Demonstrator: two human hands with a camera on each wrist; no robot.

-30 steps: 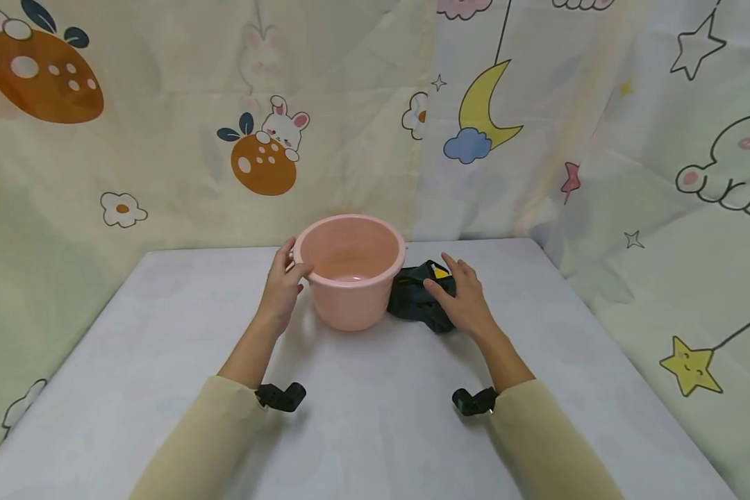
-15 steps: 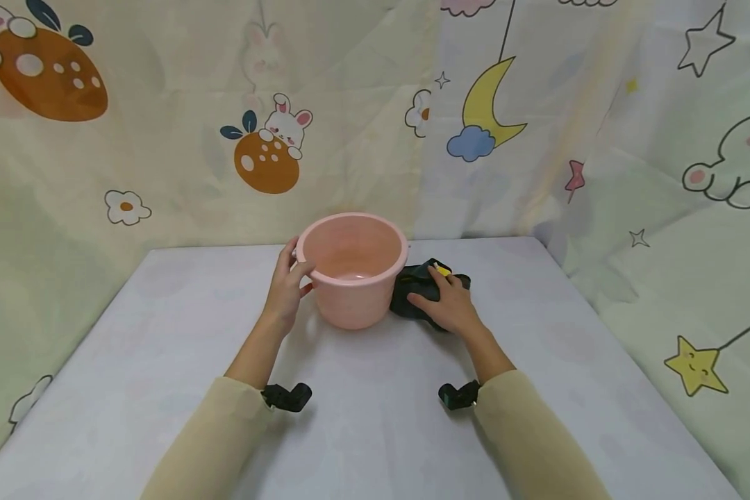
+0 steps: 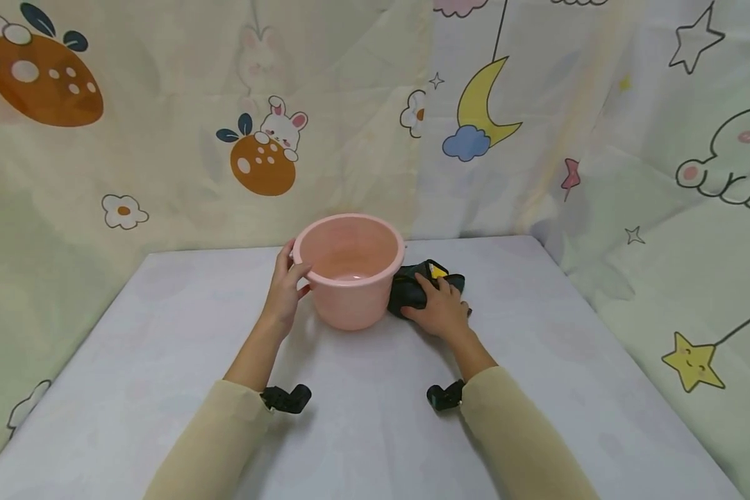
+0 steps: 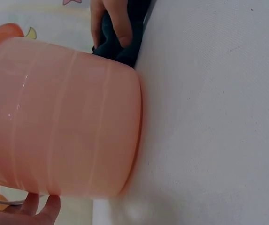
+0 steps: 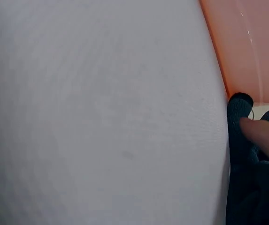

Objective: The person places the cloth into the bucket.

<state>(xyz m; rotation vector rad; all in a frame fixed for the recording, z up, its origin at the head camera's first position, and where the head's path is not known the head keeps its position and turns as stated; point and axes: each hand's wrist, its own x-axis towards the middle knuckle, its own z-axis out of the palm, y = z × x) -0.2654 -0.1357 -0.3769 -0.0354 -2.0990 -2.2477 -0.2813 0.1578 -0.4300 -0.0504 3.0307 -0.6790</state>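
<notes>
A pink plastic bucket (image 3: 350,305) stands upright on the table, its open top showing. My left hand (image 3: 281,295) grips the bucket's left side, thumb over the rim and fingers on the outside wall. Against the bucket's right side lies a bundle of dark green knit gloves (image 3: 406,295) with a yellow patch on top. My right hand (image 3: 440,309) holds this bundle from above, its thumb on the near side and fingers across the top. In the right wrist view, rounded dark-tipped glove fingers (image 5: 240,110) stick out beside the thumb, close to the bucket wall (image 5: 254,51).
A white cloth covers the table (image 3: 362,417). Behind it hangs a curtain (image 3: 362,139) printed with cartoon figures, close to the bucket's far side. Each wrist wears a small black camera, such as the left wrist camera (image 3: 287,399).
My right hand has come down from spread fingers beside the gloves and moved left, and its fingers now hold them. The left hand and bucket have stayed in place.
</notes>
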